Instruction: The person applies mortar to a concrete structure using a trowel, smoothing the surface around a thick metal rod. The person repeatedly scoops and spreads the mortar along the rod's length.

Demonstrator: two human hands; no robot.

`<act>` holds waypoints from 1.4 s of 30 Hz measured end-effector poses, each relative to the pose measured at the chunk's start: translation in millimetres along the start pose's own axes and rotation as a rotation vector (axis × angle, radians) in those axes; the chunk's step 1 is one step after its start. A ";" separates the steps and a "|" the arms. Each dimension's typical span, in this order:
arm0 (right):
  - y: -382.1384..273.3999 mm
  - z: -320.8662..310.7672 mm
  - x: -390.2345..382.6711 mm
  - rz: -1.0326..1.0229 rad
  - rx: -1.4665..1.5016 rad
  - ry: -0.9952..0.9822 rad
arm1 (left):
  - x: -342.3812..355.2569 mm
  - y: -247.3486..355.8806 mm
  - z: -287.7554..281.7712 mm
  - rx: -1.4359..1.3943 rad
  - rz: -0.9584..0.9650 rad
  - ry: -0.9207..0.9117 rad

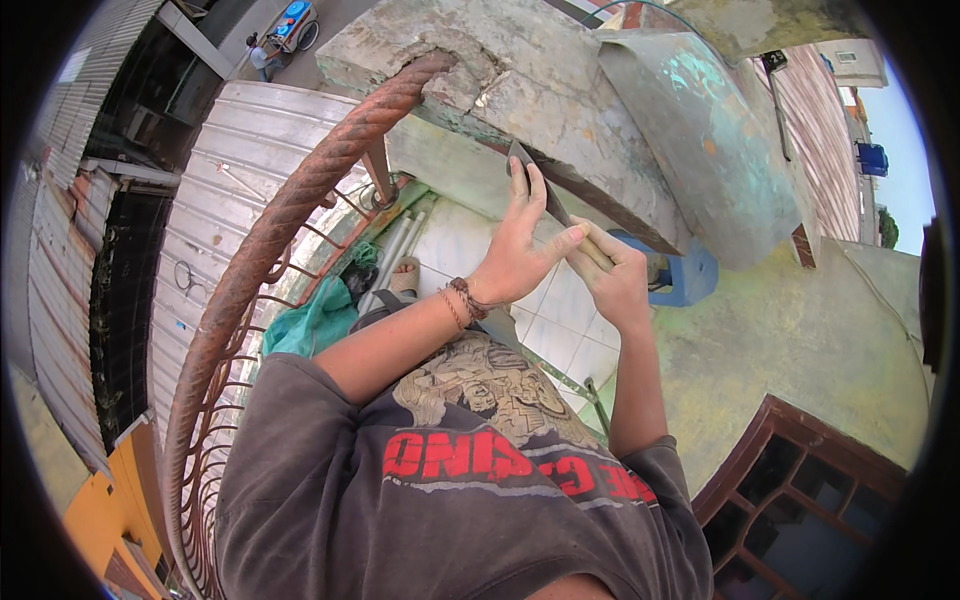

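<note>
A dark, flat, thin strip (pixel 545 188) slants between my two hands, close under the edge of a weathered concrete ledge (pixel 560 85). Its exact kind is not clear. My left hand (pixel 518 248), with braided bracelets on the wrist, holds it with the fingers laid along its upper part. The left thumb points toward my right hand (pixel 612 275), which is closed around the strip's lower end. Both hands are almost touching. Part of the strip is hidden behind the fingers, and whether it touches the ledge I cannot tell.
A rusty twisted railing (pixel 300 190) curves along my left, above a corrugated metal roof (pixel 240 150). Green netting (pixel 315 320) lies by the pipes near a sandalled foot. A blue plastic object (pixel 690 272) sits below the ledge. Far off, a person (pixel 262 58) stands by a cart (pixel 295 25).
</note>
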State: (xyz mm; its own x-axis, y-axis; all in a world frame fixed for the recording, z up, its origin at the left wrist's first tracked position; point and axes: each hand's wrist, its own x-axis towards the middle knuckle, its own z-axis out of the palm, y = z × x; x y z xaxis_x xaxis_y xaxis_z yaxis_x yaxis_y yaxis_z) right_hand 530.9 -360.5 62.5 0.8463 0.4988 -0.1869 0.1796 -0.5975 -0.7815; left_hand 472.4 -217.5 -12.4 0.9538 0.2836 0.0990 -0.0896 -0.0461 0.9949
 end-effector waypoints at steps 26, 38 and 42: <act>-31.9 3.6 2.8 0.011 -0.019 0.029 | 5.0 8.0 -16.5 -0.054 -0.014 0.010; -4.4 13.0 -0.4 0.025 0.164 0.026 | 0.2 -3.5 -20.2 0.034 0.019 -0.045; -12.9 11.5 3.8 0.086 0.102 -0.002 | 2.4 -3.1 -22.2 0.003 0.023 -0.008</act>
State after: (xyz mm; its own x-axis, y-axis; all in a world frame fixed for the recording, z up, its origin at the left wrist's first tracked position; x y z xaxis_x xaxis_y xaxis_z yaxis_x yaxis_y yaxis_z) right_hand 526.0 -343.7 65.0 0.8554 0.4495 -0.2572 0.0541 -0.5715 -0.8188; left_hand 468.6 -195.5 -14.9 0.9538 0.2746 0.1220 -0.1108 -0.0559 0.9923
